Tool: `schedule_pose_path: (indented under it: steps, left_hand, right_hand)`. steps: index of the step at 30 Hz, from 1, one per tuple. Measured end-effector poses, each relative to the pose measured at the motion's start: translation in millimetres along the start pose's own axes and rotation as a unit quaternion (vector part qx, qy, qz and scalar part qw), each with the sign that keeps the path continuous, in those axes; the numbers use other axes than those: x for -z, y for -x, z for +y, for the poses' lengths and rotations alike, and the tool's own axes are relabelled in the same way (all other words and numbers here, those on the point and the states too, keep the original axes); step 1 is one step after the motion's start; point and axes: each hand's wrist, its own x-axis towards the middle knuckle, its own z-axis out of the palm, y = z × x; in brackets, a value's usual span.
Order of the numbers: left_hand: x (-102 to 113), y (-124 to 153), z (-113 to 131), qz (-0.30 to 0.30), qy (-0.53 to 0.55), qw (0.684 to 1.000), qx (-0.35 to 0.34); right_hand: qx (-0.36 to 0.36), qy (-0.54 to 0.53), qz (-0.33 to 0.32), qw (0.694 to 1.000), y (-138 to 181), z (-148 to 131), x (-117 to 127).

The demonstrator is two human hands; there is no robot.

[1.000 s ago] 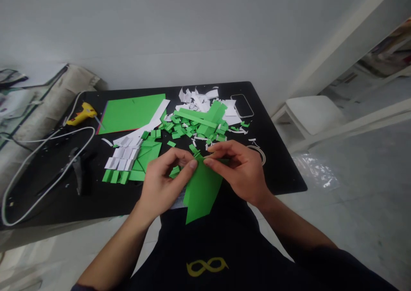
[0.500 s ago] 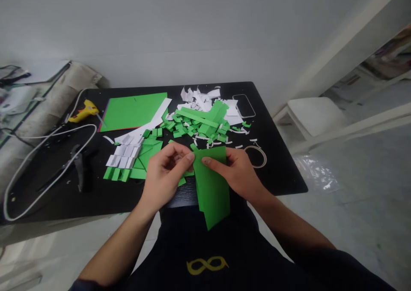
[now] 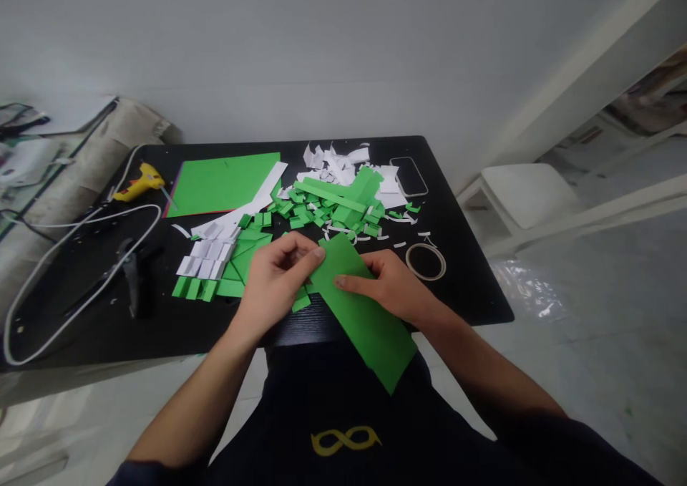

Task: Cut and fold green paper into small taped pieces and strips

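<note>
A folded green sheet of paper is held up over the table's front edge, slanting down to the right. My left hand pinches its upper left corner between thumb and fingers. With the thumb on its face and the fingers behind it, my right hand grips the paper's right edge. Just beyond lie green paper pieces in a heap with strips on top. White folded paper pieces and green ones lie in rows to the left of my left hand.
On the black table are a yellow glue gun, its looping white cable, a dark-handled tool, large green sheets, white scraps, a tape ring and a phone-shaped outline. A white stool stands right.
The green paper has turned, its lower end swinging to the right and its top tipping left. Both hands keep hold of it; the right hand has shifted slightly left.
</note>
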Motion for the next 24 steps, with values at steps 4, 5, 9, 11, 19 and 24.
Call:
schedule_pose_path:
  steps: [4,5,9,11,19,24]
  left_hand:
    - [12.1,-3.5,-7.5,0.029,0.017,0.999,0.018]
    - [15.5,-4.3,-10.0,0.034,0.020,0.999,0.021]
    - [29.1,-3.6,-14.8,0.023,-0.050,0.998,0.033]
    - [34.4,1.2,-10.1,0.020,-0.156,0.987,0.010]
    - [30.1,34.9,16.9,-0.217,-0.363,0.845,-0.327]
    - [25.3,35.9,13.4,-0.253,-0.327,0.845,-0.339]
  right_hand:
    - [-0.075,-0.036,-0.072,0.994,3.8,10.6,15.2]
    - [-0.092,-0.044,-0.088,0.991,4.7,13.8,19.0]
    - [-0.156,-0.071,-0.137,0.976,7.1,27.2,30.5]
    - [-0.189,-0.084,-0.147,0.967,7.2,34.4,34.1]
    - [-0.244,-0.176,-0.201,0.932,2.5,62.8,39.4]
    - [-0.251,-0.201,-0.260,0.910,5.8,70.2,33.1]
